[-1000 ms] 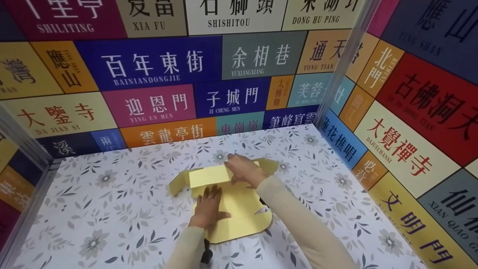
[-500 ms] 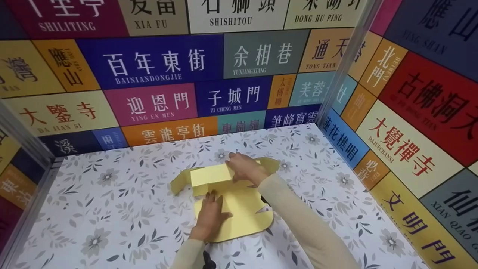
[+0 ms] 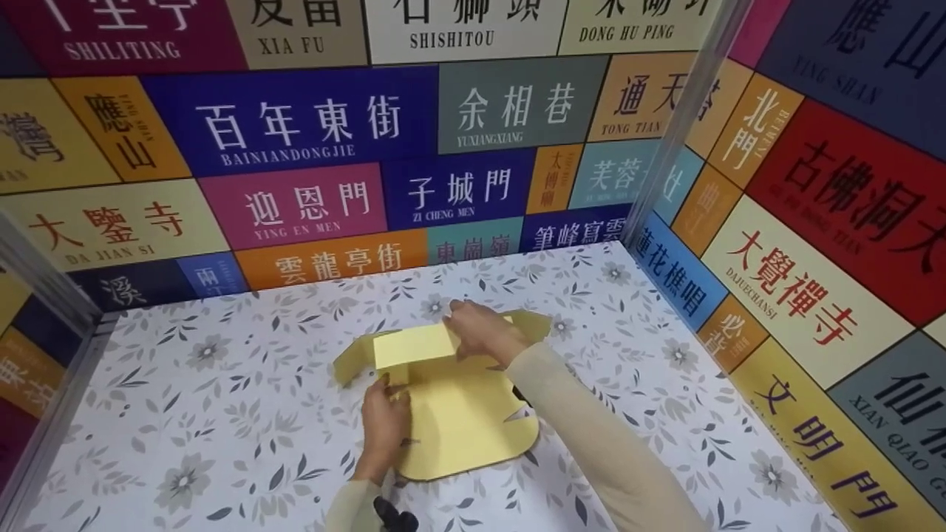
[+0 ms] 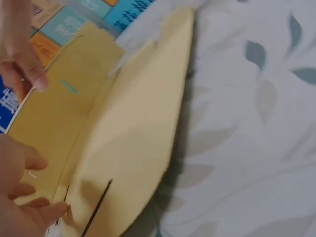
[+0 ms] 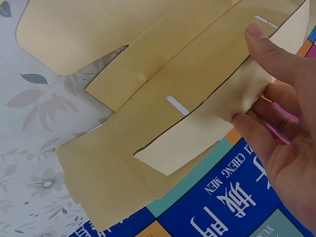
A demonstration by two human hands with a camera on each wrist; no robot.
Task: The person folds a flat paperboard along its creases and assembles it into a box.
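A partly folded yellow cardboard box (image 3: 473, 414) lies on the table, its flat panel with a rounded near edge. Along its far side a wall stands up, with a narrow flap (image 3: 414, 346) folded over its top. My right hand (image 3: 484, 332) grips this far wall; in the right wrist view the thumb is on the wall's top edge and the fingers are on the flap (image 5: 197, 131). My left hand (image 3: 386, 425) is at the box's left edge, and its thumb and fingers pinch the card beside a slit (image 4: 98, 205) in the left wrist view.
Side flaps stick out at the far left (image 3: 355, 360) and far right (image 3: 533, 326) of the box. The table (image 3: 222, 414) has a floral cover. Panels with coloured name blocks (image 3: 295, 125) stand behind and at both sides.
My left hand has lifted from flat on the box panel and moved left to its edge, its fingers now bent there. My right hand keeps its hold on the far wall.
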